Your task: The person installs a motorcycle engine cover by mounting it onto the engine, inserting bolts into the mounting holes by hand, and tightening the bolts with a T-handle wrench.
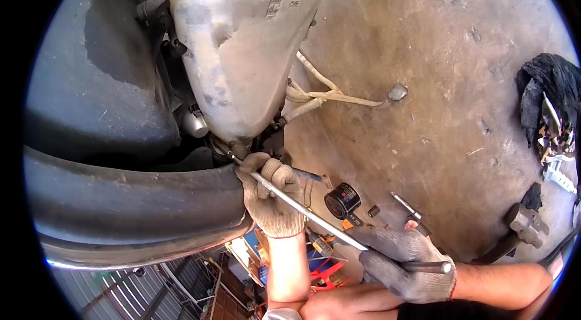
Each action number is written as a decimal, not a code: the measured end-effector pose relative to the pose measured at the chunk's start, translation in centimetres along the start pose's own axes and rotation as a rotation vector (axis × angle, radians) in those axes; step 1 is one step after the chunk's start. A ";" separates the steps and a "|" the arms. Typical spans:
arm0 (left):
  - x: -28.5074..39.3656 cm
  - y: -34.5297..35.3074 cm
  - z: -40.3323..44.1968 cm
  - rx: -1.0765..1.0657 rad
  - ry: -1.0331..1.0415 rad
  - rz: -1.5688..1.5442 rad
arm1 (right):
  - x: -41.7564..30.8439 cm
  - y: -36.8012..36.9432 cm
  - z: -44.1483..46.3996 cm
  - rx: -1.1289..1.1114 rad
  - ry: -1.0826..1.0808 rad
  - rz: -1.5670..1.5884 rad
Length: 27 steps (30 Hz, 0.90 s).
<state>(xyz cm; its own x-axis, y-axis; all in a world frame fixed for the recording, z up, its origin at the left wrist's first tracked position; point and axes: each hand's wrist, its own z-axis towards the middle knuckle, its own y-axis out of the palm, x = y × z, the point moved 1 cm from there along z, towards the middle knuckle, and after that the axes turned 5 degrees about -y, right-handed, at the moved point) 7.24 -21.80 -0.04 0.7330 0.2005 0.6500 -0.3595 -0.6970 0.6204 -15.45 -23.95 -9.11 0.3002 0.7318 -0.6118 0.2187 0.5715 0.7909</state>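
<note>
My left hand (275, 196), in a knitted glove, is closed near the far end of a long silver wrench (308, 214), beside the lower tip of a worn metal cover (236, 35) with raised HONDA lettering. The wrench's end meets the machine's underside there, but the contact point is too small to make out. My right hand (405, 262), gloved too, grips the near end of the wrench. A round metal bar end sticks out by that wrist. Directly left of my left hand is a black tyre (139, 199).
A side stand (345, 97) juts over the concrete floor (442, 96). Nearby lie a black cylindrical canister (342, 200), a small socket (373, 211) and a metal-ended tool (405, 205). A hammer (523, 226) and dark cloth (548, 78) are at the right.
</note>
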 end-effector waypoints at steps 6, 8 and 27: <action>-0.8 0.5 -1.4 -0.052 -0.090 0.264 | 0.8 0.2 -0.4 0.058 0.032 0.122; -1.2 1.0 -1.7 -0.103 -0.139 0.311 | 0.8 -0.1 -0.1 0.072 -0.055 0.067; -2.8 2.4 -3.3 -0.205 -0.073 0.651 | -2.3 2.1 -5.2 0.170 -0.257 -0.286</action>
<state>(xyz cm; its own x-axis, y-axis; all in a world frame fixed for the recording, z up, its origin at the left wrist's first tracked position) 2.42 -21.80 1.06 0.3652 -0.2674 0.8917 -0.8367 -0.5142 0.1885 -20.48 -22.50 -6.10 0.4224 0.4238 -0.8012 0.4702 0.6533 0.5935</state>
